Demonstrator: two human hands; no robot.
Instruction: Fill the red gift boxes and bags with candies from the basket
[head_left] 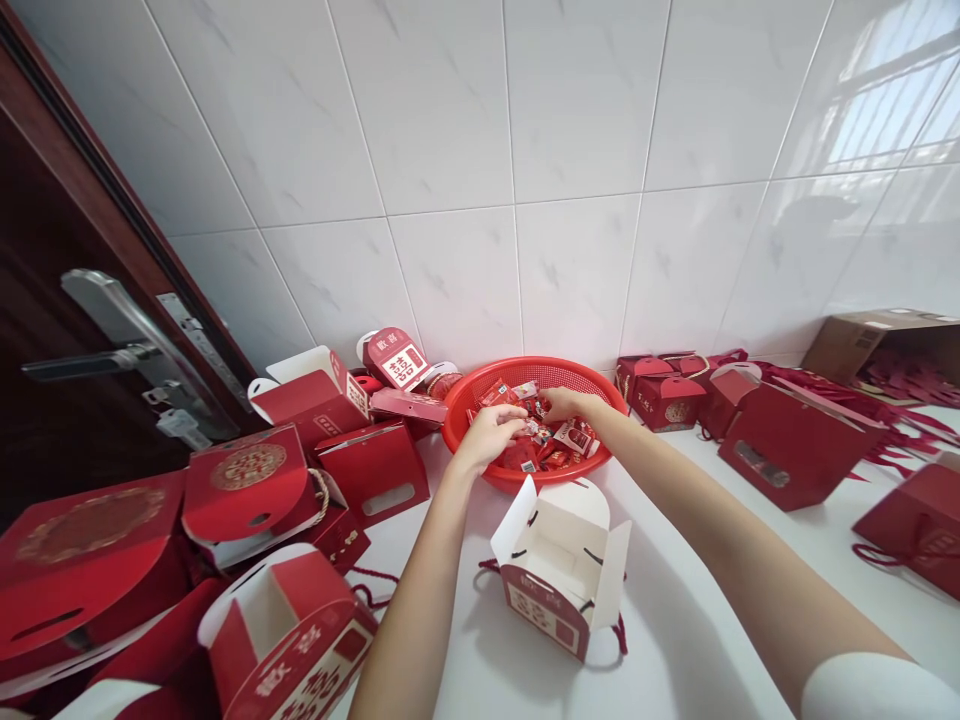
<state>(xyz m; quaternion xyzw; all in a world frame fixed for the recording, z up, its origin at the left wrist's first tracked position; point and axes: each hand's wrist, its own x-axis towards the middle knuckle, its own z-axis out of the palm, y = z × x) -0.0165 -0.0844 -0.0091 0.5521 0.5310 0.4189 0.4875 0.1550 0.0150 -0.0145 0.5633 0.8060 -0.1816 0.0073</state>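
Both hands reach into a red plastic basket [459, 395] that holds many small red-wrapped candies [559, 455]. My left hand [491, 437] is over the basket's left part, its fingers curled near the wrappers; whether it pinches one is hidden. My right hand [566, 403] is down among the candies at the back right, and its fingertips are mostly out of sight. In front of the basket stands an open red and white gift box [551, 605], its flaps spread and its inside bare, with dark red cord handles at its sides.
Several red gift boxes [259, 490] crowd the left side, some open. More boxes [795, 440] stand at the right, near dark red ribbons [892, 420] and a cardboard carton [855, 350]. A tiled wall [577, 270] rises behind the white table [660, 620]; a door handle [112, 330] is at left.
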